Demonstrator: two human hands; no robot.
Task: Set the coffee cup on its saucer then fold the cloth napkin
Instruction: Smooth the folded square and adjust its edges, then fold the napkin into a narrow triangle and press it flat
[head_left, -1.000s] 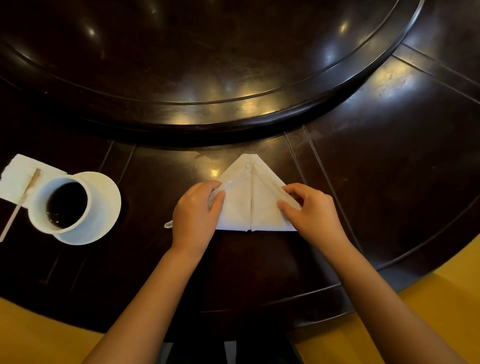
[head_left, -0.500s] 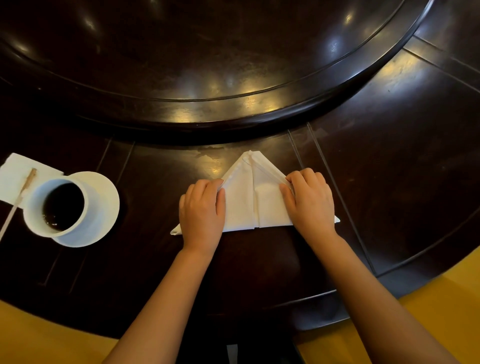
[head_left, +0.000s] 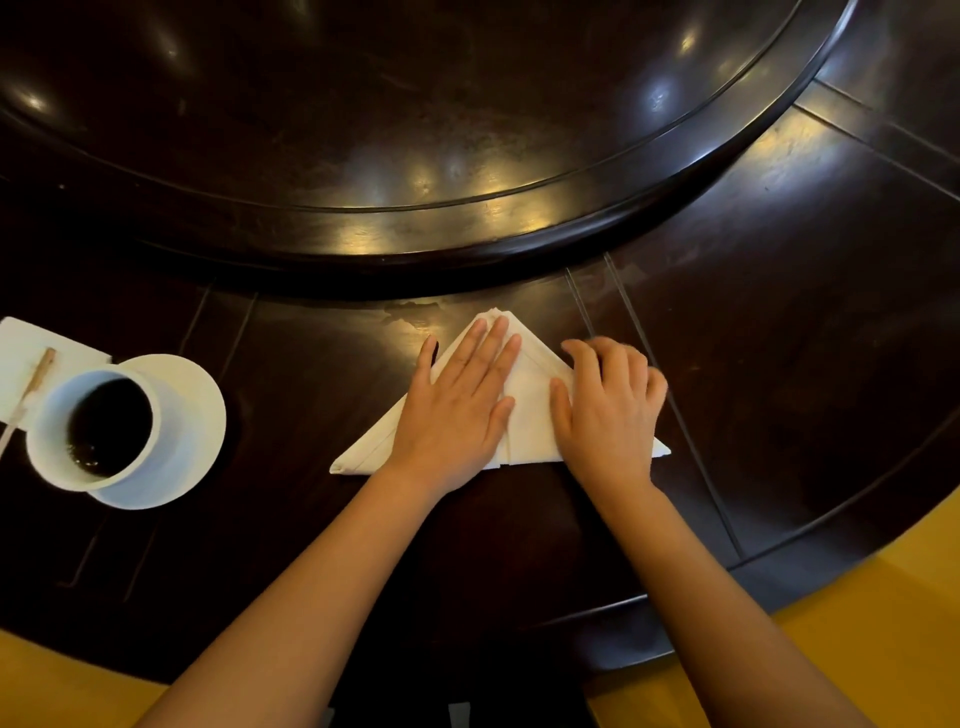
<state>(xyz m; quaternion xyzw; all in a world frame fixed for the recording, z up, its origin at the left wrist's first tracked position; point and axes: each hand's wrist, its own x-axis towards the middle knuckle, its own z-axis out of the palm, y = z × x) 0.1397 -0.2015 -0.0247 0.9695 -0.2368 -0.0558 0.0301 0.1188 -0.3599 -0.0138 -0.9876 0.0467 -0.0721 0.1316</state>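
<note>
A white cloth napkin (head_left: 530, 410) lies folded into a triangle on the dark wooden table, its point facing away from me. My left hand (head_left: 460, 402) rests flat on its left half, fingers stretched toward the tip. My right hand (head_left: 608, 410) presses on the right half with fingers slightly curled and blurred. At the far left a white coffee cup (head_left: 96, 431) holding dark coffee stands on its white saucer (head_left: 195, 415).
A large raised dark turntable (head_left: 467, 218) fills the table's middle beyond the napkin. A white paper napkin (head_left: 31, 348) with a wooden stirrer (head_left: 36, 382) lies behind the cup. The table's curved front edge meets yellow floor (head_left: 857, 623) at right.
Both hands went from pinching the napkin's side flaps to lying on it. The left hand flattened and slid up toward the tip; the napkin's lower corners now spread wider.
</note>
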